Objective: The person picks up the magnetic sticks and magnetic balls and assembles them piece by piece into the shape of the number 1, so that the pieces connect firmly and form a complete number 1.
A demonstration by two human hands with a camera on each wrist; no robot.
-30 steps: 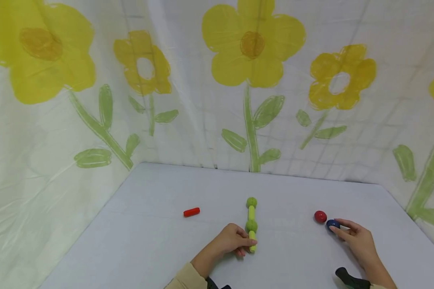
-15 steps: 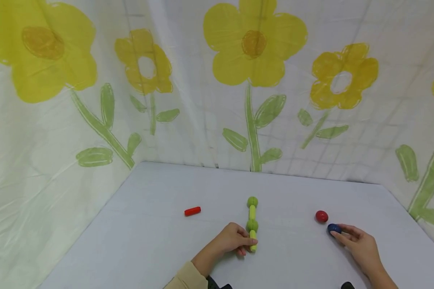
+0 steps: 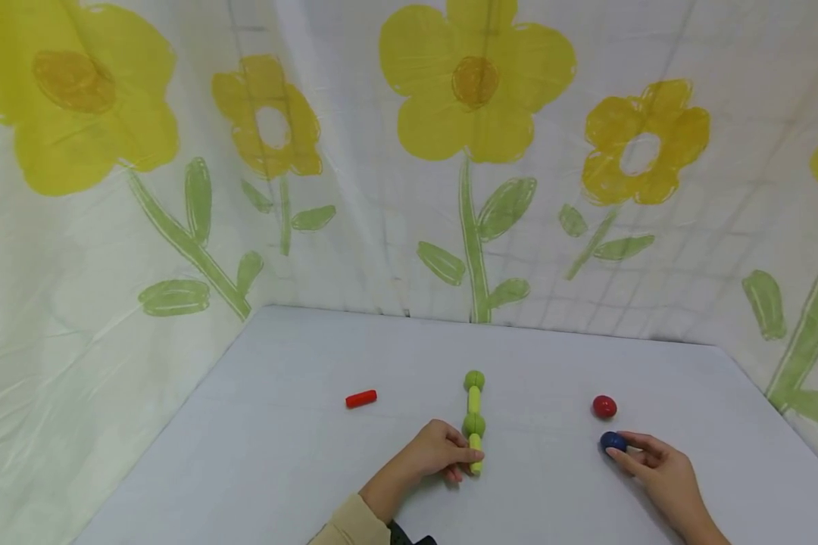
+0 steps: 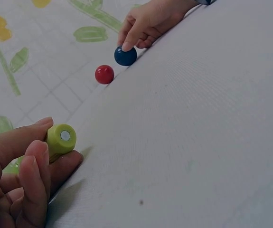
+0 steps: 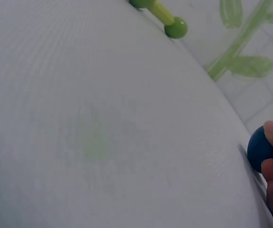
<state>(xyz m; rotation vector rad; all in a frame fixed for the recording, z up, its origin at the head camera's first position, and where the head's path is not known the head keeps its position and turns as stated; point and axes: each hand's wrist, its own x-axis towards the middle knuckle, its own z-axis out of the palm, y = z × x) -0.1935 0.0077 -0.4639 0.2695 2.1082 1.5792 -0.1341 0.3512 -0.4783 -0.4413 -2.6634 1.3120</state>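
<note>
My left hand (image 3: 443,449) pinches the near end of a chain of green balls and yellow-green rods lying in a line on the white table; the far green ball (image 3: 474,381) and the middle one (image 3: 474,425) are joined by a rod (image 3: 473,401). In the left wrist view the held rod (image 4: 61,137) shows a round silvery disc in its end face. At the right, my right hand (image 3: 661,469) holds a blue ball (image 3: 613,442) between thumb and fingers, low at the tabletop. A red ball (image 3: 604,406) sits just beyond the blue one.
A red rod (image 3: 361,399) lies alone to the left of the chain on the white table (image 3: 279,424). Behind the table's far edge hangs a white curtain (image 3: 354,227) printed with yellow flowers.
My right hand has drawn the blue ball a little nearer and to the left, away from the red ball. The left hand and the chain have stayed put.
</note>
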